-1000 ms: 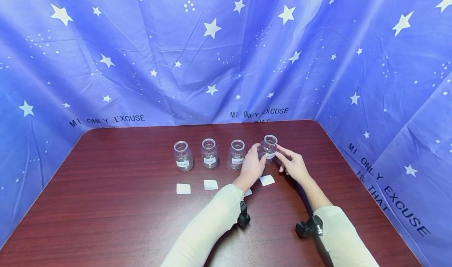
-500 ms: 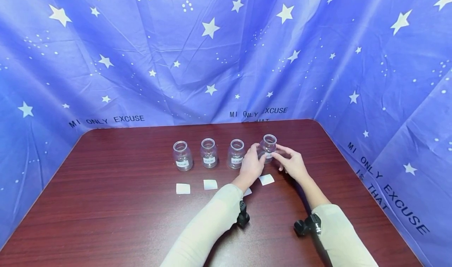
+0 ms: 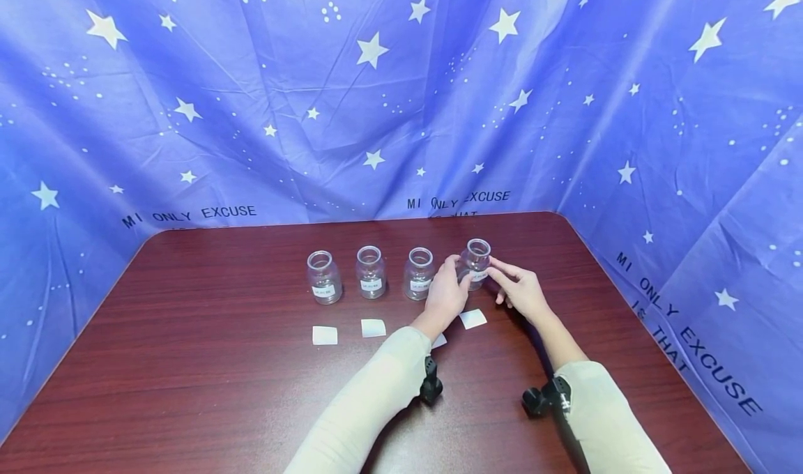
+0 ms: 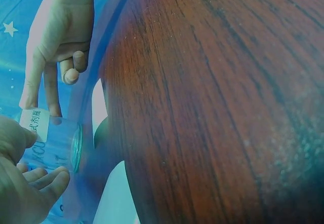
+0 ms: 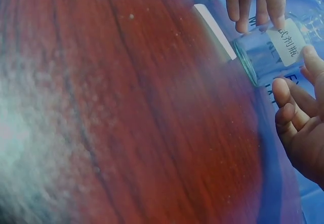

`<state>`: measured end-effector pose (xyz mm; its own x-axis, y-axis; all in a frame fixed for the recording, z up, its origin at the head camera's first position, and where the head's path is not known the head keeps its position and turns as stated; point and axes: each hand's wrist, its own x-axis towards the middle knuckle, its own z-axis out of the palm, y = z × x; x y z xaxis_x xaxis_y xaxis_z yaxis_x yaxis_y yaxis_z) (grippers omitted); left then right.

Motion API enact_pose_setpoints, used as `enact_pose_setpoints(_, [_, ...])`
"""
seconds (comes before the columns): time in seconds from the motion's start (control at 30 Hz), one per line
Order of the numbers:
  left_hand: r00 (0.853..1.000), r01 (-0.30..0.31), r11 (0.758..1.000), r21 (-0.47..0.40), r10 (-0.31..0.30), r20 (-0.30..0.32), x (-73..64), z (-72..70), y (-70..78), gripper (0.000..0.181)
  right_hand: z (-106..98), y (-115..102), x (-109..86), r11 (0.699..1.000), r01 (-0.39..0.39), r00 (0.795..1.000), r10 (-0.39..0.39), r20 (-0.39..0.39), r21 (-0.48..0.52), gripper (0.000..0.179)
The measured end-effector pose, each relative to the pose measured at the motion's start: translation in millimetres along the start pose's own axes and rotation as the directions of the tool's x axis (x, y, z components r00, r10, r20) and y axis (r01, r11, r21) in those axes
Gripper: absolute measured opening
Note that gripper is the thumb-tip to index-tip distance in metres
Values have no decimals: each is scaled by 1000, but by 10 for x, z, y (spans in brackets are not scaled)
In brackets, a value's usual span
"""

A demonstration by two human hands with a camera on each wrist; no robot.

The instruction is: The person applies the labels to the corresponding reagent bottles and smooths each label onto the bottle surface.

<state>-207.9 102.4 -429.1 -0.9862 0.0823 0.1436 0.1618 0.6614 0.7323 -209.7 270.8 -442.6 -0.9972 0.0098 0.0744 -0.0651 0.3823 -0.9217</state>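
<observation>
The rightmost clear glass reagent bottle point(image 3: 479, 252) stands upright between both hands in the head view. My left hand point(image 3: 447, 294) holds its left side, thumb in front and fingers partly hidden behind. From the right, my right hand point(image 3: 525, 294) pinches the bottle, its thumb at the right end of a white label point(image 5: 288, 44) with printed characters. The label lies on the bottle's front. In the left wrist view, the right hand's lower fingers point(image 4: 71, 74) are curled away from the glass. Whether the bottle's base touches the table cannot be told.
Three more labelled bottles stand in a row to the left: one at the far left point(image 3: 324, 277), another point(image 3: 371, 272), and one beside my left hand point(image 3: 418, 272). Before the row lie white paper pieces point(image 3: 325, 335), one partly hidden by my left sleeve. Starry cloth point(image 3: 376, 111) surrounds the table point(image 3: 188, 362).
My right thumb moves left over the label, then back to its right end, showing more of the label. The left hand keeps its hold, and the bottle stays nearly in place.
</observation>
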Motion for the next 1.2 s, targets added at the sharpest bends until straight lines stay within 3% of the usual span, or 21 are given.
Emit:
enact_pose_setpoints(0.3, [1000, -1, 1000, -30, 0, -5, 0, -12, 2, 45, 8, 58, 5, 996, 62, 998, -64, 25, 61, 43])
enact_pose_setpoints(0.57, [1000, -12, 999, -45, 11, -27, 11, 21, -27, 45, 51, 81, 20, 995, 76, 997, -75, -22, 65, 42])
enact_pose_setpoints(0.8, [1000, -14, 999, -46, 13, -25, 5, 29, -39, 46, 35, 76, 12, 997, 46, 998, -44, -35, 60, 43])
enact_pose_setpoints(1.03, [1000, -5, 999, -39, 5, -13, -7, 20, -30, 46, 33, -207, -125, 992, 5, 1000, -4, -6, 129, 41])
enact_pose_setpoints(1.2, [1000, 1, 999, -32, -2, -11, -8, 27, -37, 46, 33, -211, -132, 989, -23, 1000, 25, -16, 147, 41])
